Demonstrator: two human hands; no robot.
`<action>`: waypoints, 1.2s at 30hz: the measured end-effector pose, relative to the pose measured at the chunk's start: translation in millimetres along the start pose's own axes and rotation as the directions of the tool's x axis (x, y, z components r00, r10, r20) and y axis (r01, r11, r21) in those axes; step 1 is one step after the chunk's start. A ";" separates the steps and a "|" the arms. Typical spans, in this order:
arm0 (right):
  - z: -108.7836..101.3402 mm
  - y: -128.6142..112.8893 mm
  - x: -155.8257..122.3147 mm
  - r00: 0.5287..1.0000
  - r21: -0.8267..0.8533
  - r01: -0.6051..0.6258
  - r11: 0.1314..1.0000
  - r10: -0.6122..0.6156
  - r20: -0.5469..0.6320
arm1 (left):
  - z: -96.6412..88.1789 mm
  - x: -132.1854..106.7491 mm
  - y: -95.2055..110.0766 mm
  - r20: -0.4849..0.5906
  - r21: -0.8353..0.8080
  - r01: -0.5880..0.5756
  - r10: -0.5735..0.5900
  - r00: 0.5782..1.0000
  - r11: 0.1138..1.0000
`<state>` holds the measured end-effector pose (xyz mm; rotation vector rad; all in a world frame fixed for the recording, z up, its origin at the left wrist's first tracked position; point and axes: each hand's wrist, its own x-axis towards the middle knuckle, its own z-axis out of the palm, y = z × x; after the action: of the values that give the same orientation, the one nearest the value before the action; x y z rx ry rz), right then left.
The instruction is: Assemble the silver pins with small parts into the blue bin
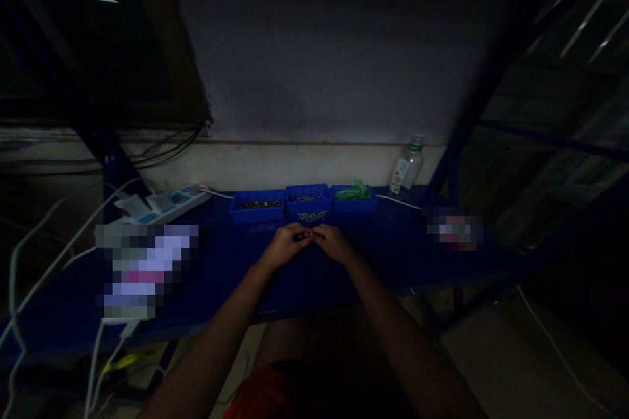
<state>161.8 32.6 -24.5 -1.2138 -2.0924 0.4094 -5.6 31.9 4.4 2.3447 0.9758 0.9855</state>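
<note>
My left hand (285, 245) and my right hand (335, 243) meet above the blue table (221, 294), fingertips closed together. Between them shows a tiny glint, too small and dark to name. Just beyond the fingers lies a loose pile of thin silvery screw-like pieces (312, 216). Three blue trays stand in a row behind it. The left tray (258, 215) holds small brass-coloured metal parts, the middle tray (308, 205) thin silvery pieces, and the right tray (354, 207) green plastic parts or wrapping.
A transparent bottle (407, 169) stands at the back right near the wall. A white power strip (171, 204) with plugs and cables lies at the back left. Pixelated objects cover the table's left (147, 272) and right (455, 229) sides. Blue frame posts rise at both ends.
</note>
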 end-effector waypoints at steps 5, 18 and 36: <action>-3.8 -1.6 0.5 0.995 0.136 0.008 0.991 0.006 -0.098 | -5.2 2.6 -2.5 -0.111 0.004 0.060 -0.059 0.992 0.998; -5.8 -0.3 0.0 0.982 0.152 -0.029 0.988 0.057 -0.181 | 2.2 2.1 -17.8 0.019 -0.049 0.177 -0.177 0.984 0.983; -5.6 0.5 0.3 0.991 0.159 -0.017 0.987 0.039 -0.131 | -4.0 2.3 -13.5 -0.077 -0.052 0.124 -0.127 0.989 0.991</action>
<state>165.8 32.8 -20.6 -1.1469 -1.8939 0.4834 -13.4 43.1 0.0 2.1914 1.1045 1.0473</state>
